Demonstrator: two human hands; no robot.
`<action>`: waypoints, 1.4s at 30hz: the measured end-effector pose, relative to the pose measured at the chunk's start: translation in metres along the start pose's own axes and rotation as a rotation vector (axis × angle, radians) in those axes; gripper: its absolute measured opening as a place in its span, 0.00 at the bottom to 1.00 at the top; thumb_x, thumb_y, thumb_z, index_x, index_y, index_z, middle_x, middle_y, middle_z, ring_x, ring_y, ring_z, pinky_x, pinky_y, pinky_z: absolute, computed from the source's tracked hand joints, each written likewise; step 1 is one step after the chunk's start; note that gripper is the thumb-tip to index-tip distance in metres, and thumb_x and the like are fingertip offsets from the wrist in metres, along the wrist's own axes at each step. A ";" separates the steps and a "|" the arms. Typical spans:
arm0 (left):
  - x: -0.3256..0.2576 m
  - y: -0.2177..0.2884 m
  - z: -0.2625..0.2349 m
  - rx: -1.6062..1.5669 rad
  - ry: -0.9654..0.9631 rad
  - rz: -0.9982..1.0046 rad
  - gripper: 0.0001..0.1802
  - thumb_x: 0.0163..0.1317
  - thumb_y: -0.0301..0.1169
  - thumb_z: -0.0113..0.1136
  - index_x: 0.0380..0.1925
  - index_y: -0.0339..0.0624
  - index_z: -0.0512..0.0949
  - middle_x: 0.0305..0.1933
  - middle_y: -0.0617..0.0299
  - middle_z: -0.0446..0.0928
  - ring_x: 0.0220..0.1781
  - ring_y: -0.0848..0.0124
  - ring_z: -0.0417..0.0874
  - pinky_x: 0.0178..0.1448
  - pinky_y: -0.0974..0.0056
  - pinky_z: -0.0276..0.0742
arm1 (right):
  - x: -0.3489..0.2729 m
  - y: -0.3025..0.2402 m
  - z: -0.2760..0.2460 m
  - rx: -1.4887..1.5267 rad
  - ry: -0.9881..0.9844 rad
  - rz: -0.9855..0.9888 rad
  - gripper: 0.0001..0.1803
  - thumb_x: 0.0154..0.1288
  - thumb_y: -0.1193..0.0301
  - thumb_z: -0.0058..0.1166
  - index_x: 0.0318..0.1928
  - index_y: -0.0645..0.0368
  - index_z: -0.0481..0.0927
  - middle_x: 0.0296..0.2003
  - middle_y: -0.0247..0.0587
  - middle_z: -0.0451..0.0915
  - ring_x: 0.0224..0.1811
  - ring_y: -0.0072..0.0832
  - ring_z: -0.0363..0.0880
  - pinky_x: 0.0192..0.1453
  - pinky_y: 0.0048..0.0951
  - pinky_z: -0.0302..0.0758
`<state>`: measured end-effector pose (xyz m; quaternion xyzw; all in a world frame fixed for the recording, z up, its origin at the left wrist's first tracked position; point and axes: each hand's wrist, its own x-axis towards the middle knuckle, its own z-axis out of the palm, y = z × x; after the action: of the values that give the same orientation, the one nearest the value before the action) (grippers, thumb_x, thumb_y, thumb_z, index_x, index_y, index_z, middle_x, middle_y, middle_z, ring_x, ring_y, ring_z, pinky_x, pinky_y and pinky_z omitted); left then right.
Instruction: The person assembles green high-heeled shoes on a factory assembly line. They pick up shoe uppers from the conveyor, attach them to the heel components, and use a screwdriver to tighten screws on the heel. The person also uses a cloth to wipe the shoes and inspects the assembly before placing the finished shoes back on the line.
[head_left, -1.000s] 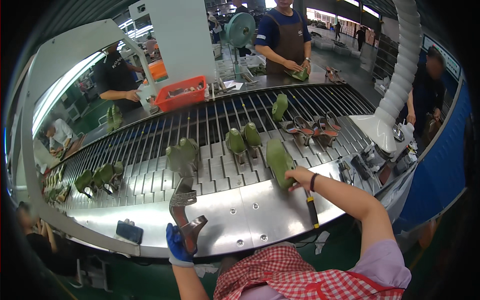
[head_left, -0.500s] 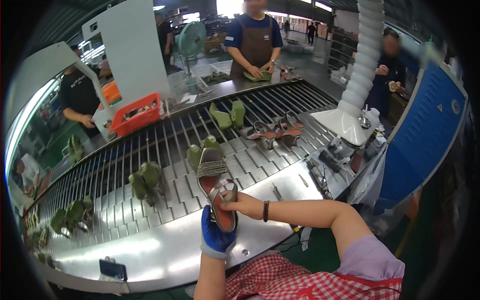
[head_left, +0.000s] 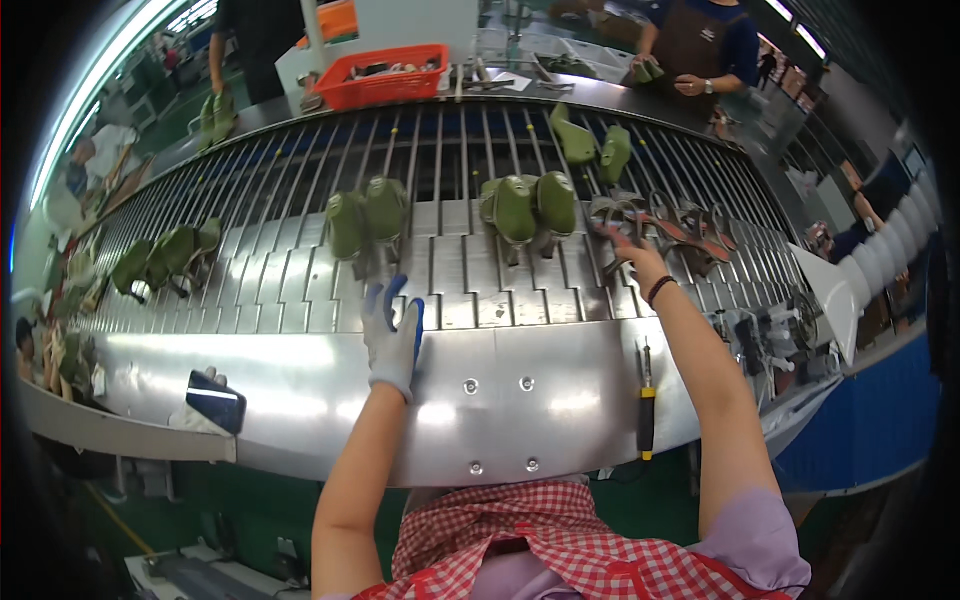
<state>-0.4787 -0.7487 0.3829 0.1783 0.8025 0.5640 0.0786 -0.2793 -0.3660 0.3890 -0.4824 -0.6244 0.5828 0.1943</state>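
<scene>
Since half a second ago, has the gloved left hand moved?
Yes. The left hand let go of the sandal and now rests lower-left on the conveyor's steel edge.

green shoe lasts (head_left: 520, 208), blue-white glove (head_left: 392, 335), orange basket (head_left: 386, 76)

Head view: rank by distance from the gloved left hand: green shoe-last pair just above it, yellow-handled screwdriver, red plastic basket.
1. Green shoe-last pair, just beyond the left hand.
2. Yellow-handled screwdriver, on the steel ledge to the right.
3. Red plastic basket, across the conveyor.

We wear a white knit glove with blue fingers on our left hand (head_left: 392, 335). Our right hand (head_left: 632, 252) is bare, with a dark band at the wrist. A red-and-white checked apron (head_left: 520, 535) covers a lilac short-sleeved shirt (head_left: 750, 545).
</scene>
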 end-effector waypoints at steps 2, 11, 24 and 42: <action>0.036 -0.011 -0.005 0.230 0.130 0.136 0.32 0.55 0.46 0.66 0.61 0.57 0.73 0.72 0.44 0.53 0.73 0.47 0.55 0.73 0.52 0.54 | 0.048 0.038 -0.016 -0.463 0.378 -0.301 0.40 0.50 0.65 0.64 0.63 0.67 0.66 0.60 0.57 0.71 0.67 0.45 0.63 0.70 0.40 0.59; 0.178 -0.006 0.023 0.596 0.220 -0.253 0.52 0.38 0.57 0.74 0.67 0.65 0.65 0.76 0.48 0.45 0.75 0.43 0.50 0.72 0.45 0.60 | 0.031 -0.029 0.082 -0.338 0.044 -0.638 0.40 0.58 0.52 0.63 0.65 0.63 0.66 0.62 0.53 0.69 0.66 0.42 0.66 0.69 0.37 0.62; 0.198 -0.022 -0.020 0.499 0.263 0.056 0.30 0.47 0.41 0.70 0.53 0.43 0.80 0.71 0.52 0.57 0.71 0.54 0.60 0.74 0.56 0.61 | 0.050 -0.033 0.120 -0.305 -0.061 -0.348 0.37 0.55 0.57 0.61 0.61 0.64 0.68 0.52 0.52 0.78 0.56 0.42 0.77 0.60 0.35 0.71; 0.171 -0.039 -0.120 0.754 0.798 0.302 0.39 0.58 0.39 0.65 0.68 0.40 0.63 0.73 0.48 0.55 0.74 0.54 0.58 0.74 0.55 0.58 | -0.014 -0.038 0.207 -0.460 0.070 -0.250 0.46 0.48 0.49 0.60 0.62 0.61 0.61 0.54 0.66 0.71 0.54 0.57 0.75 0.60 0.46 0.73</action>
<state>-0.6837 -0.8014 0.4010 0.0800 0.8813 0.2674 -0.3813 -0.4534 -0.4841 0.3779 -0.4529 -0.7880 0.3801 0.1715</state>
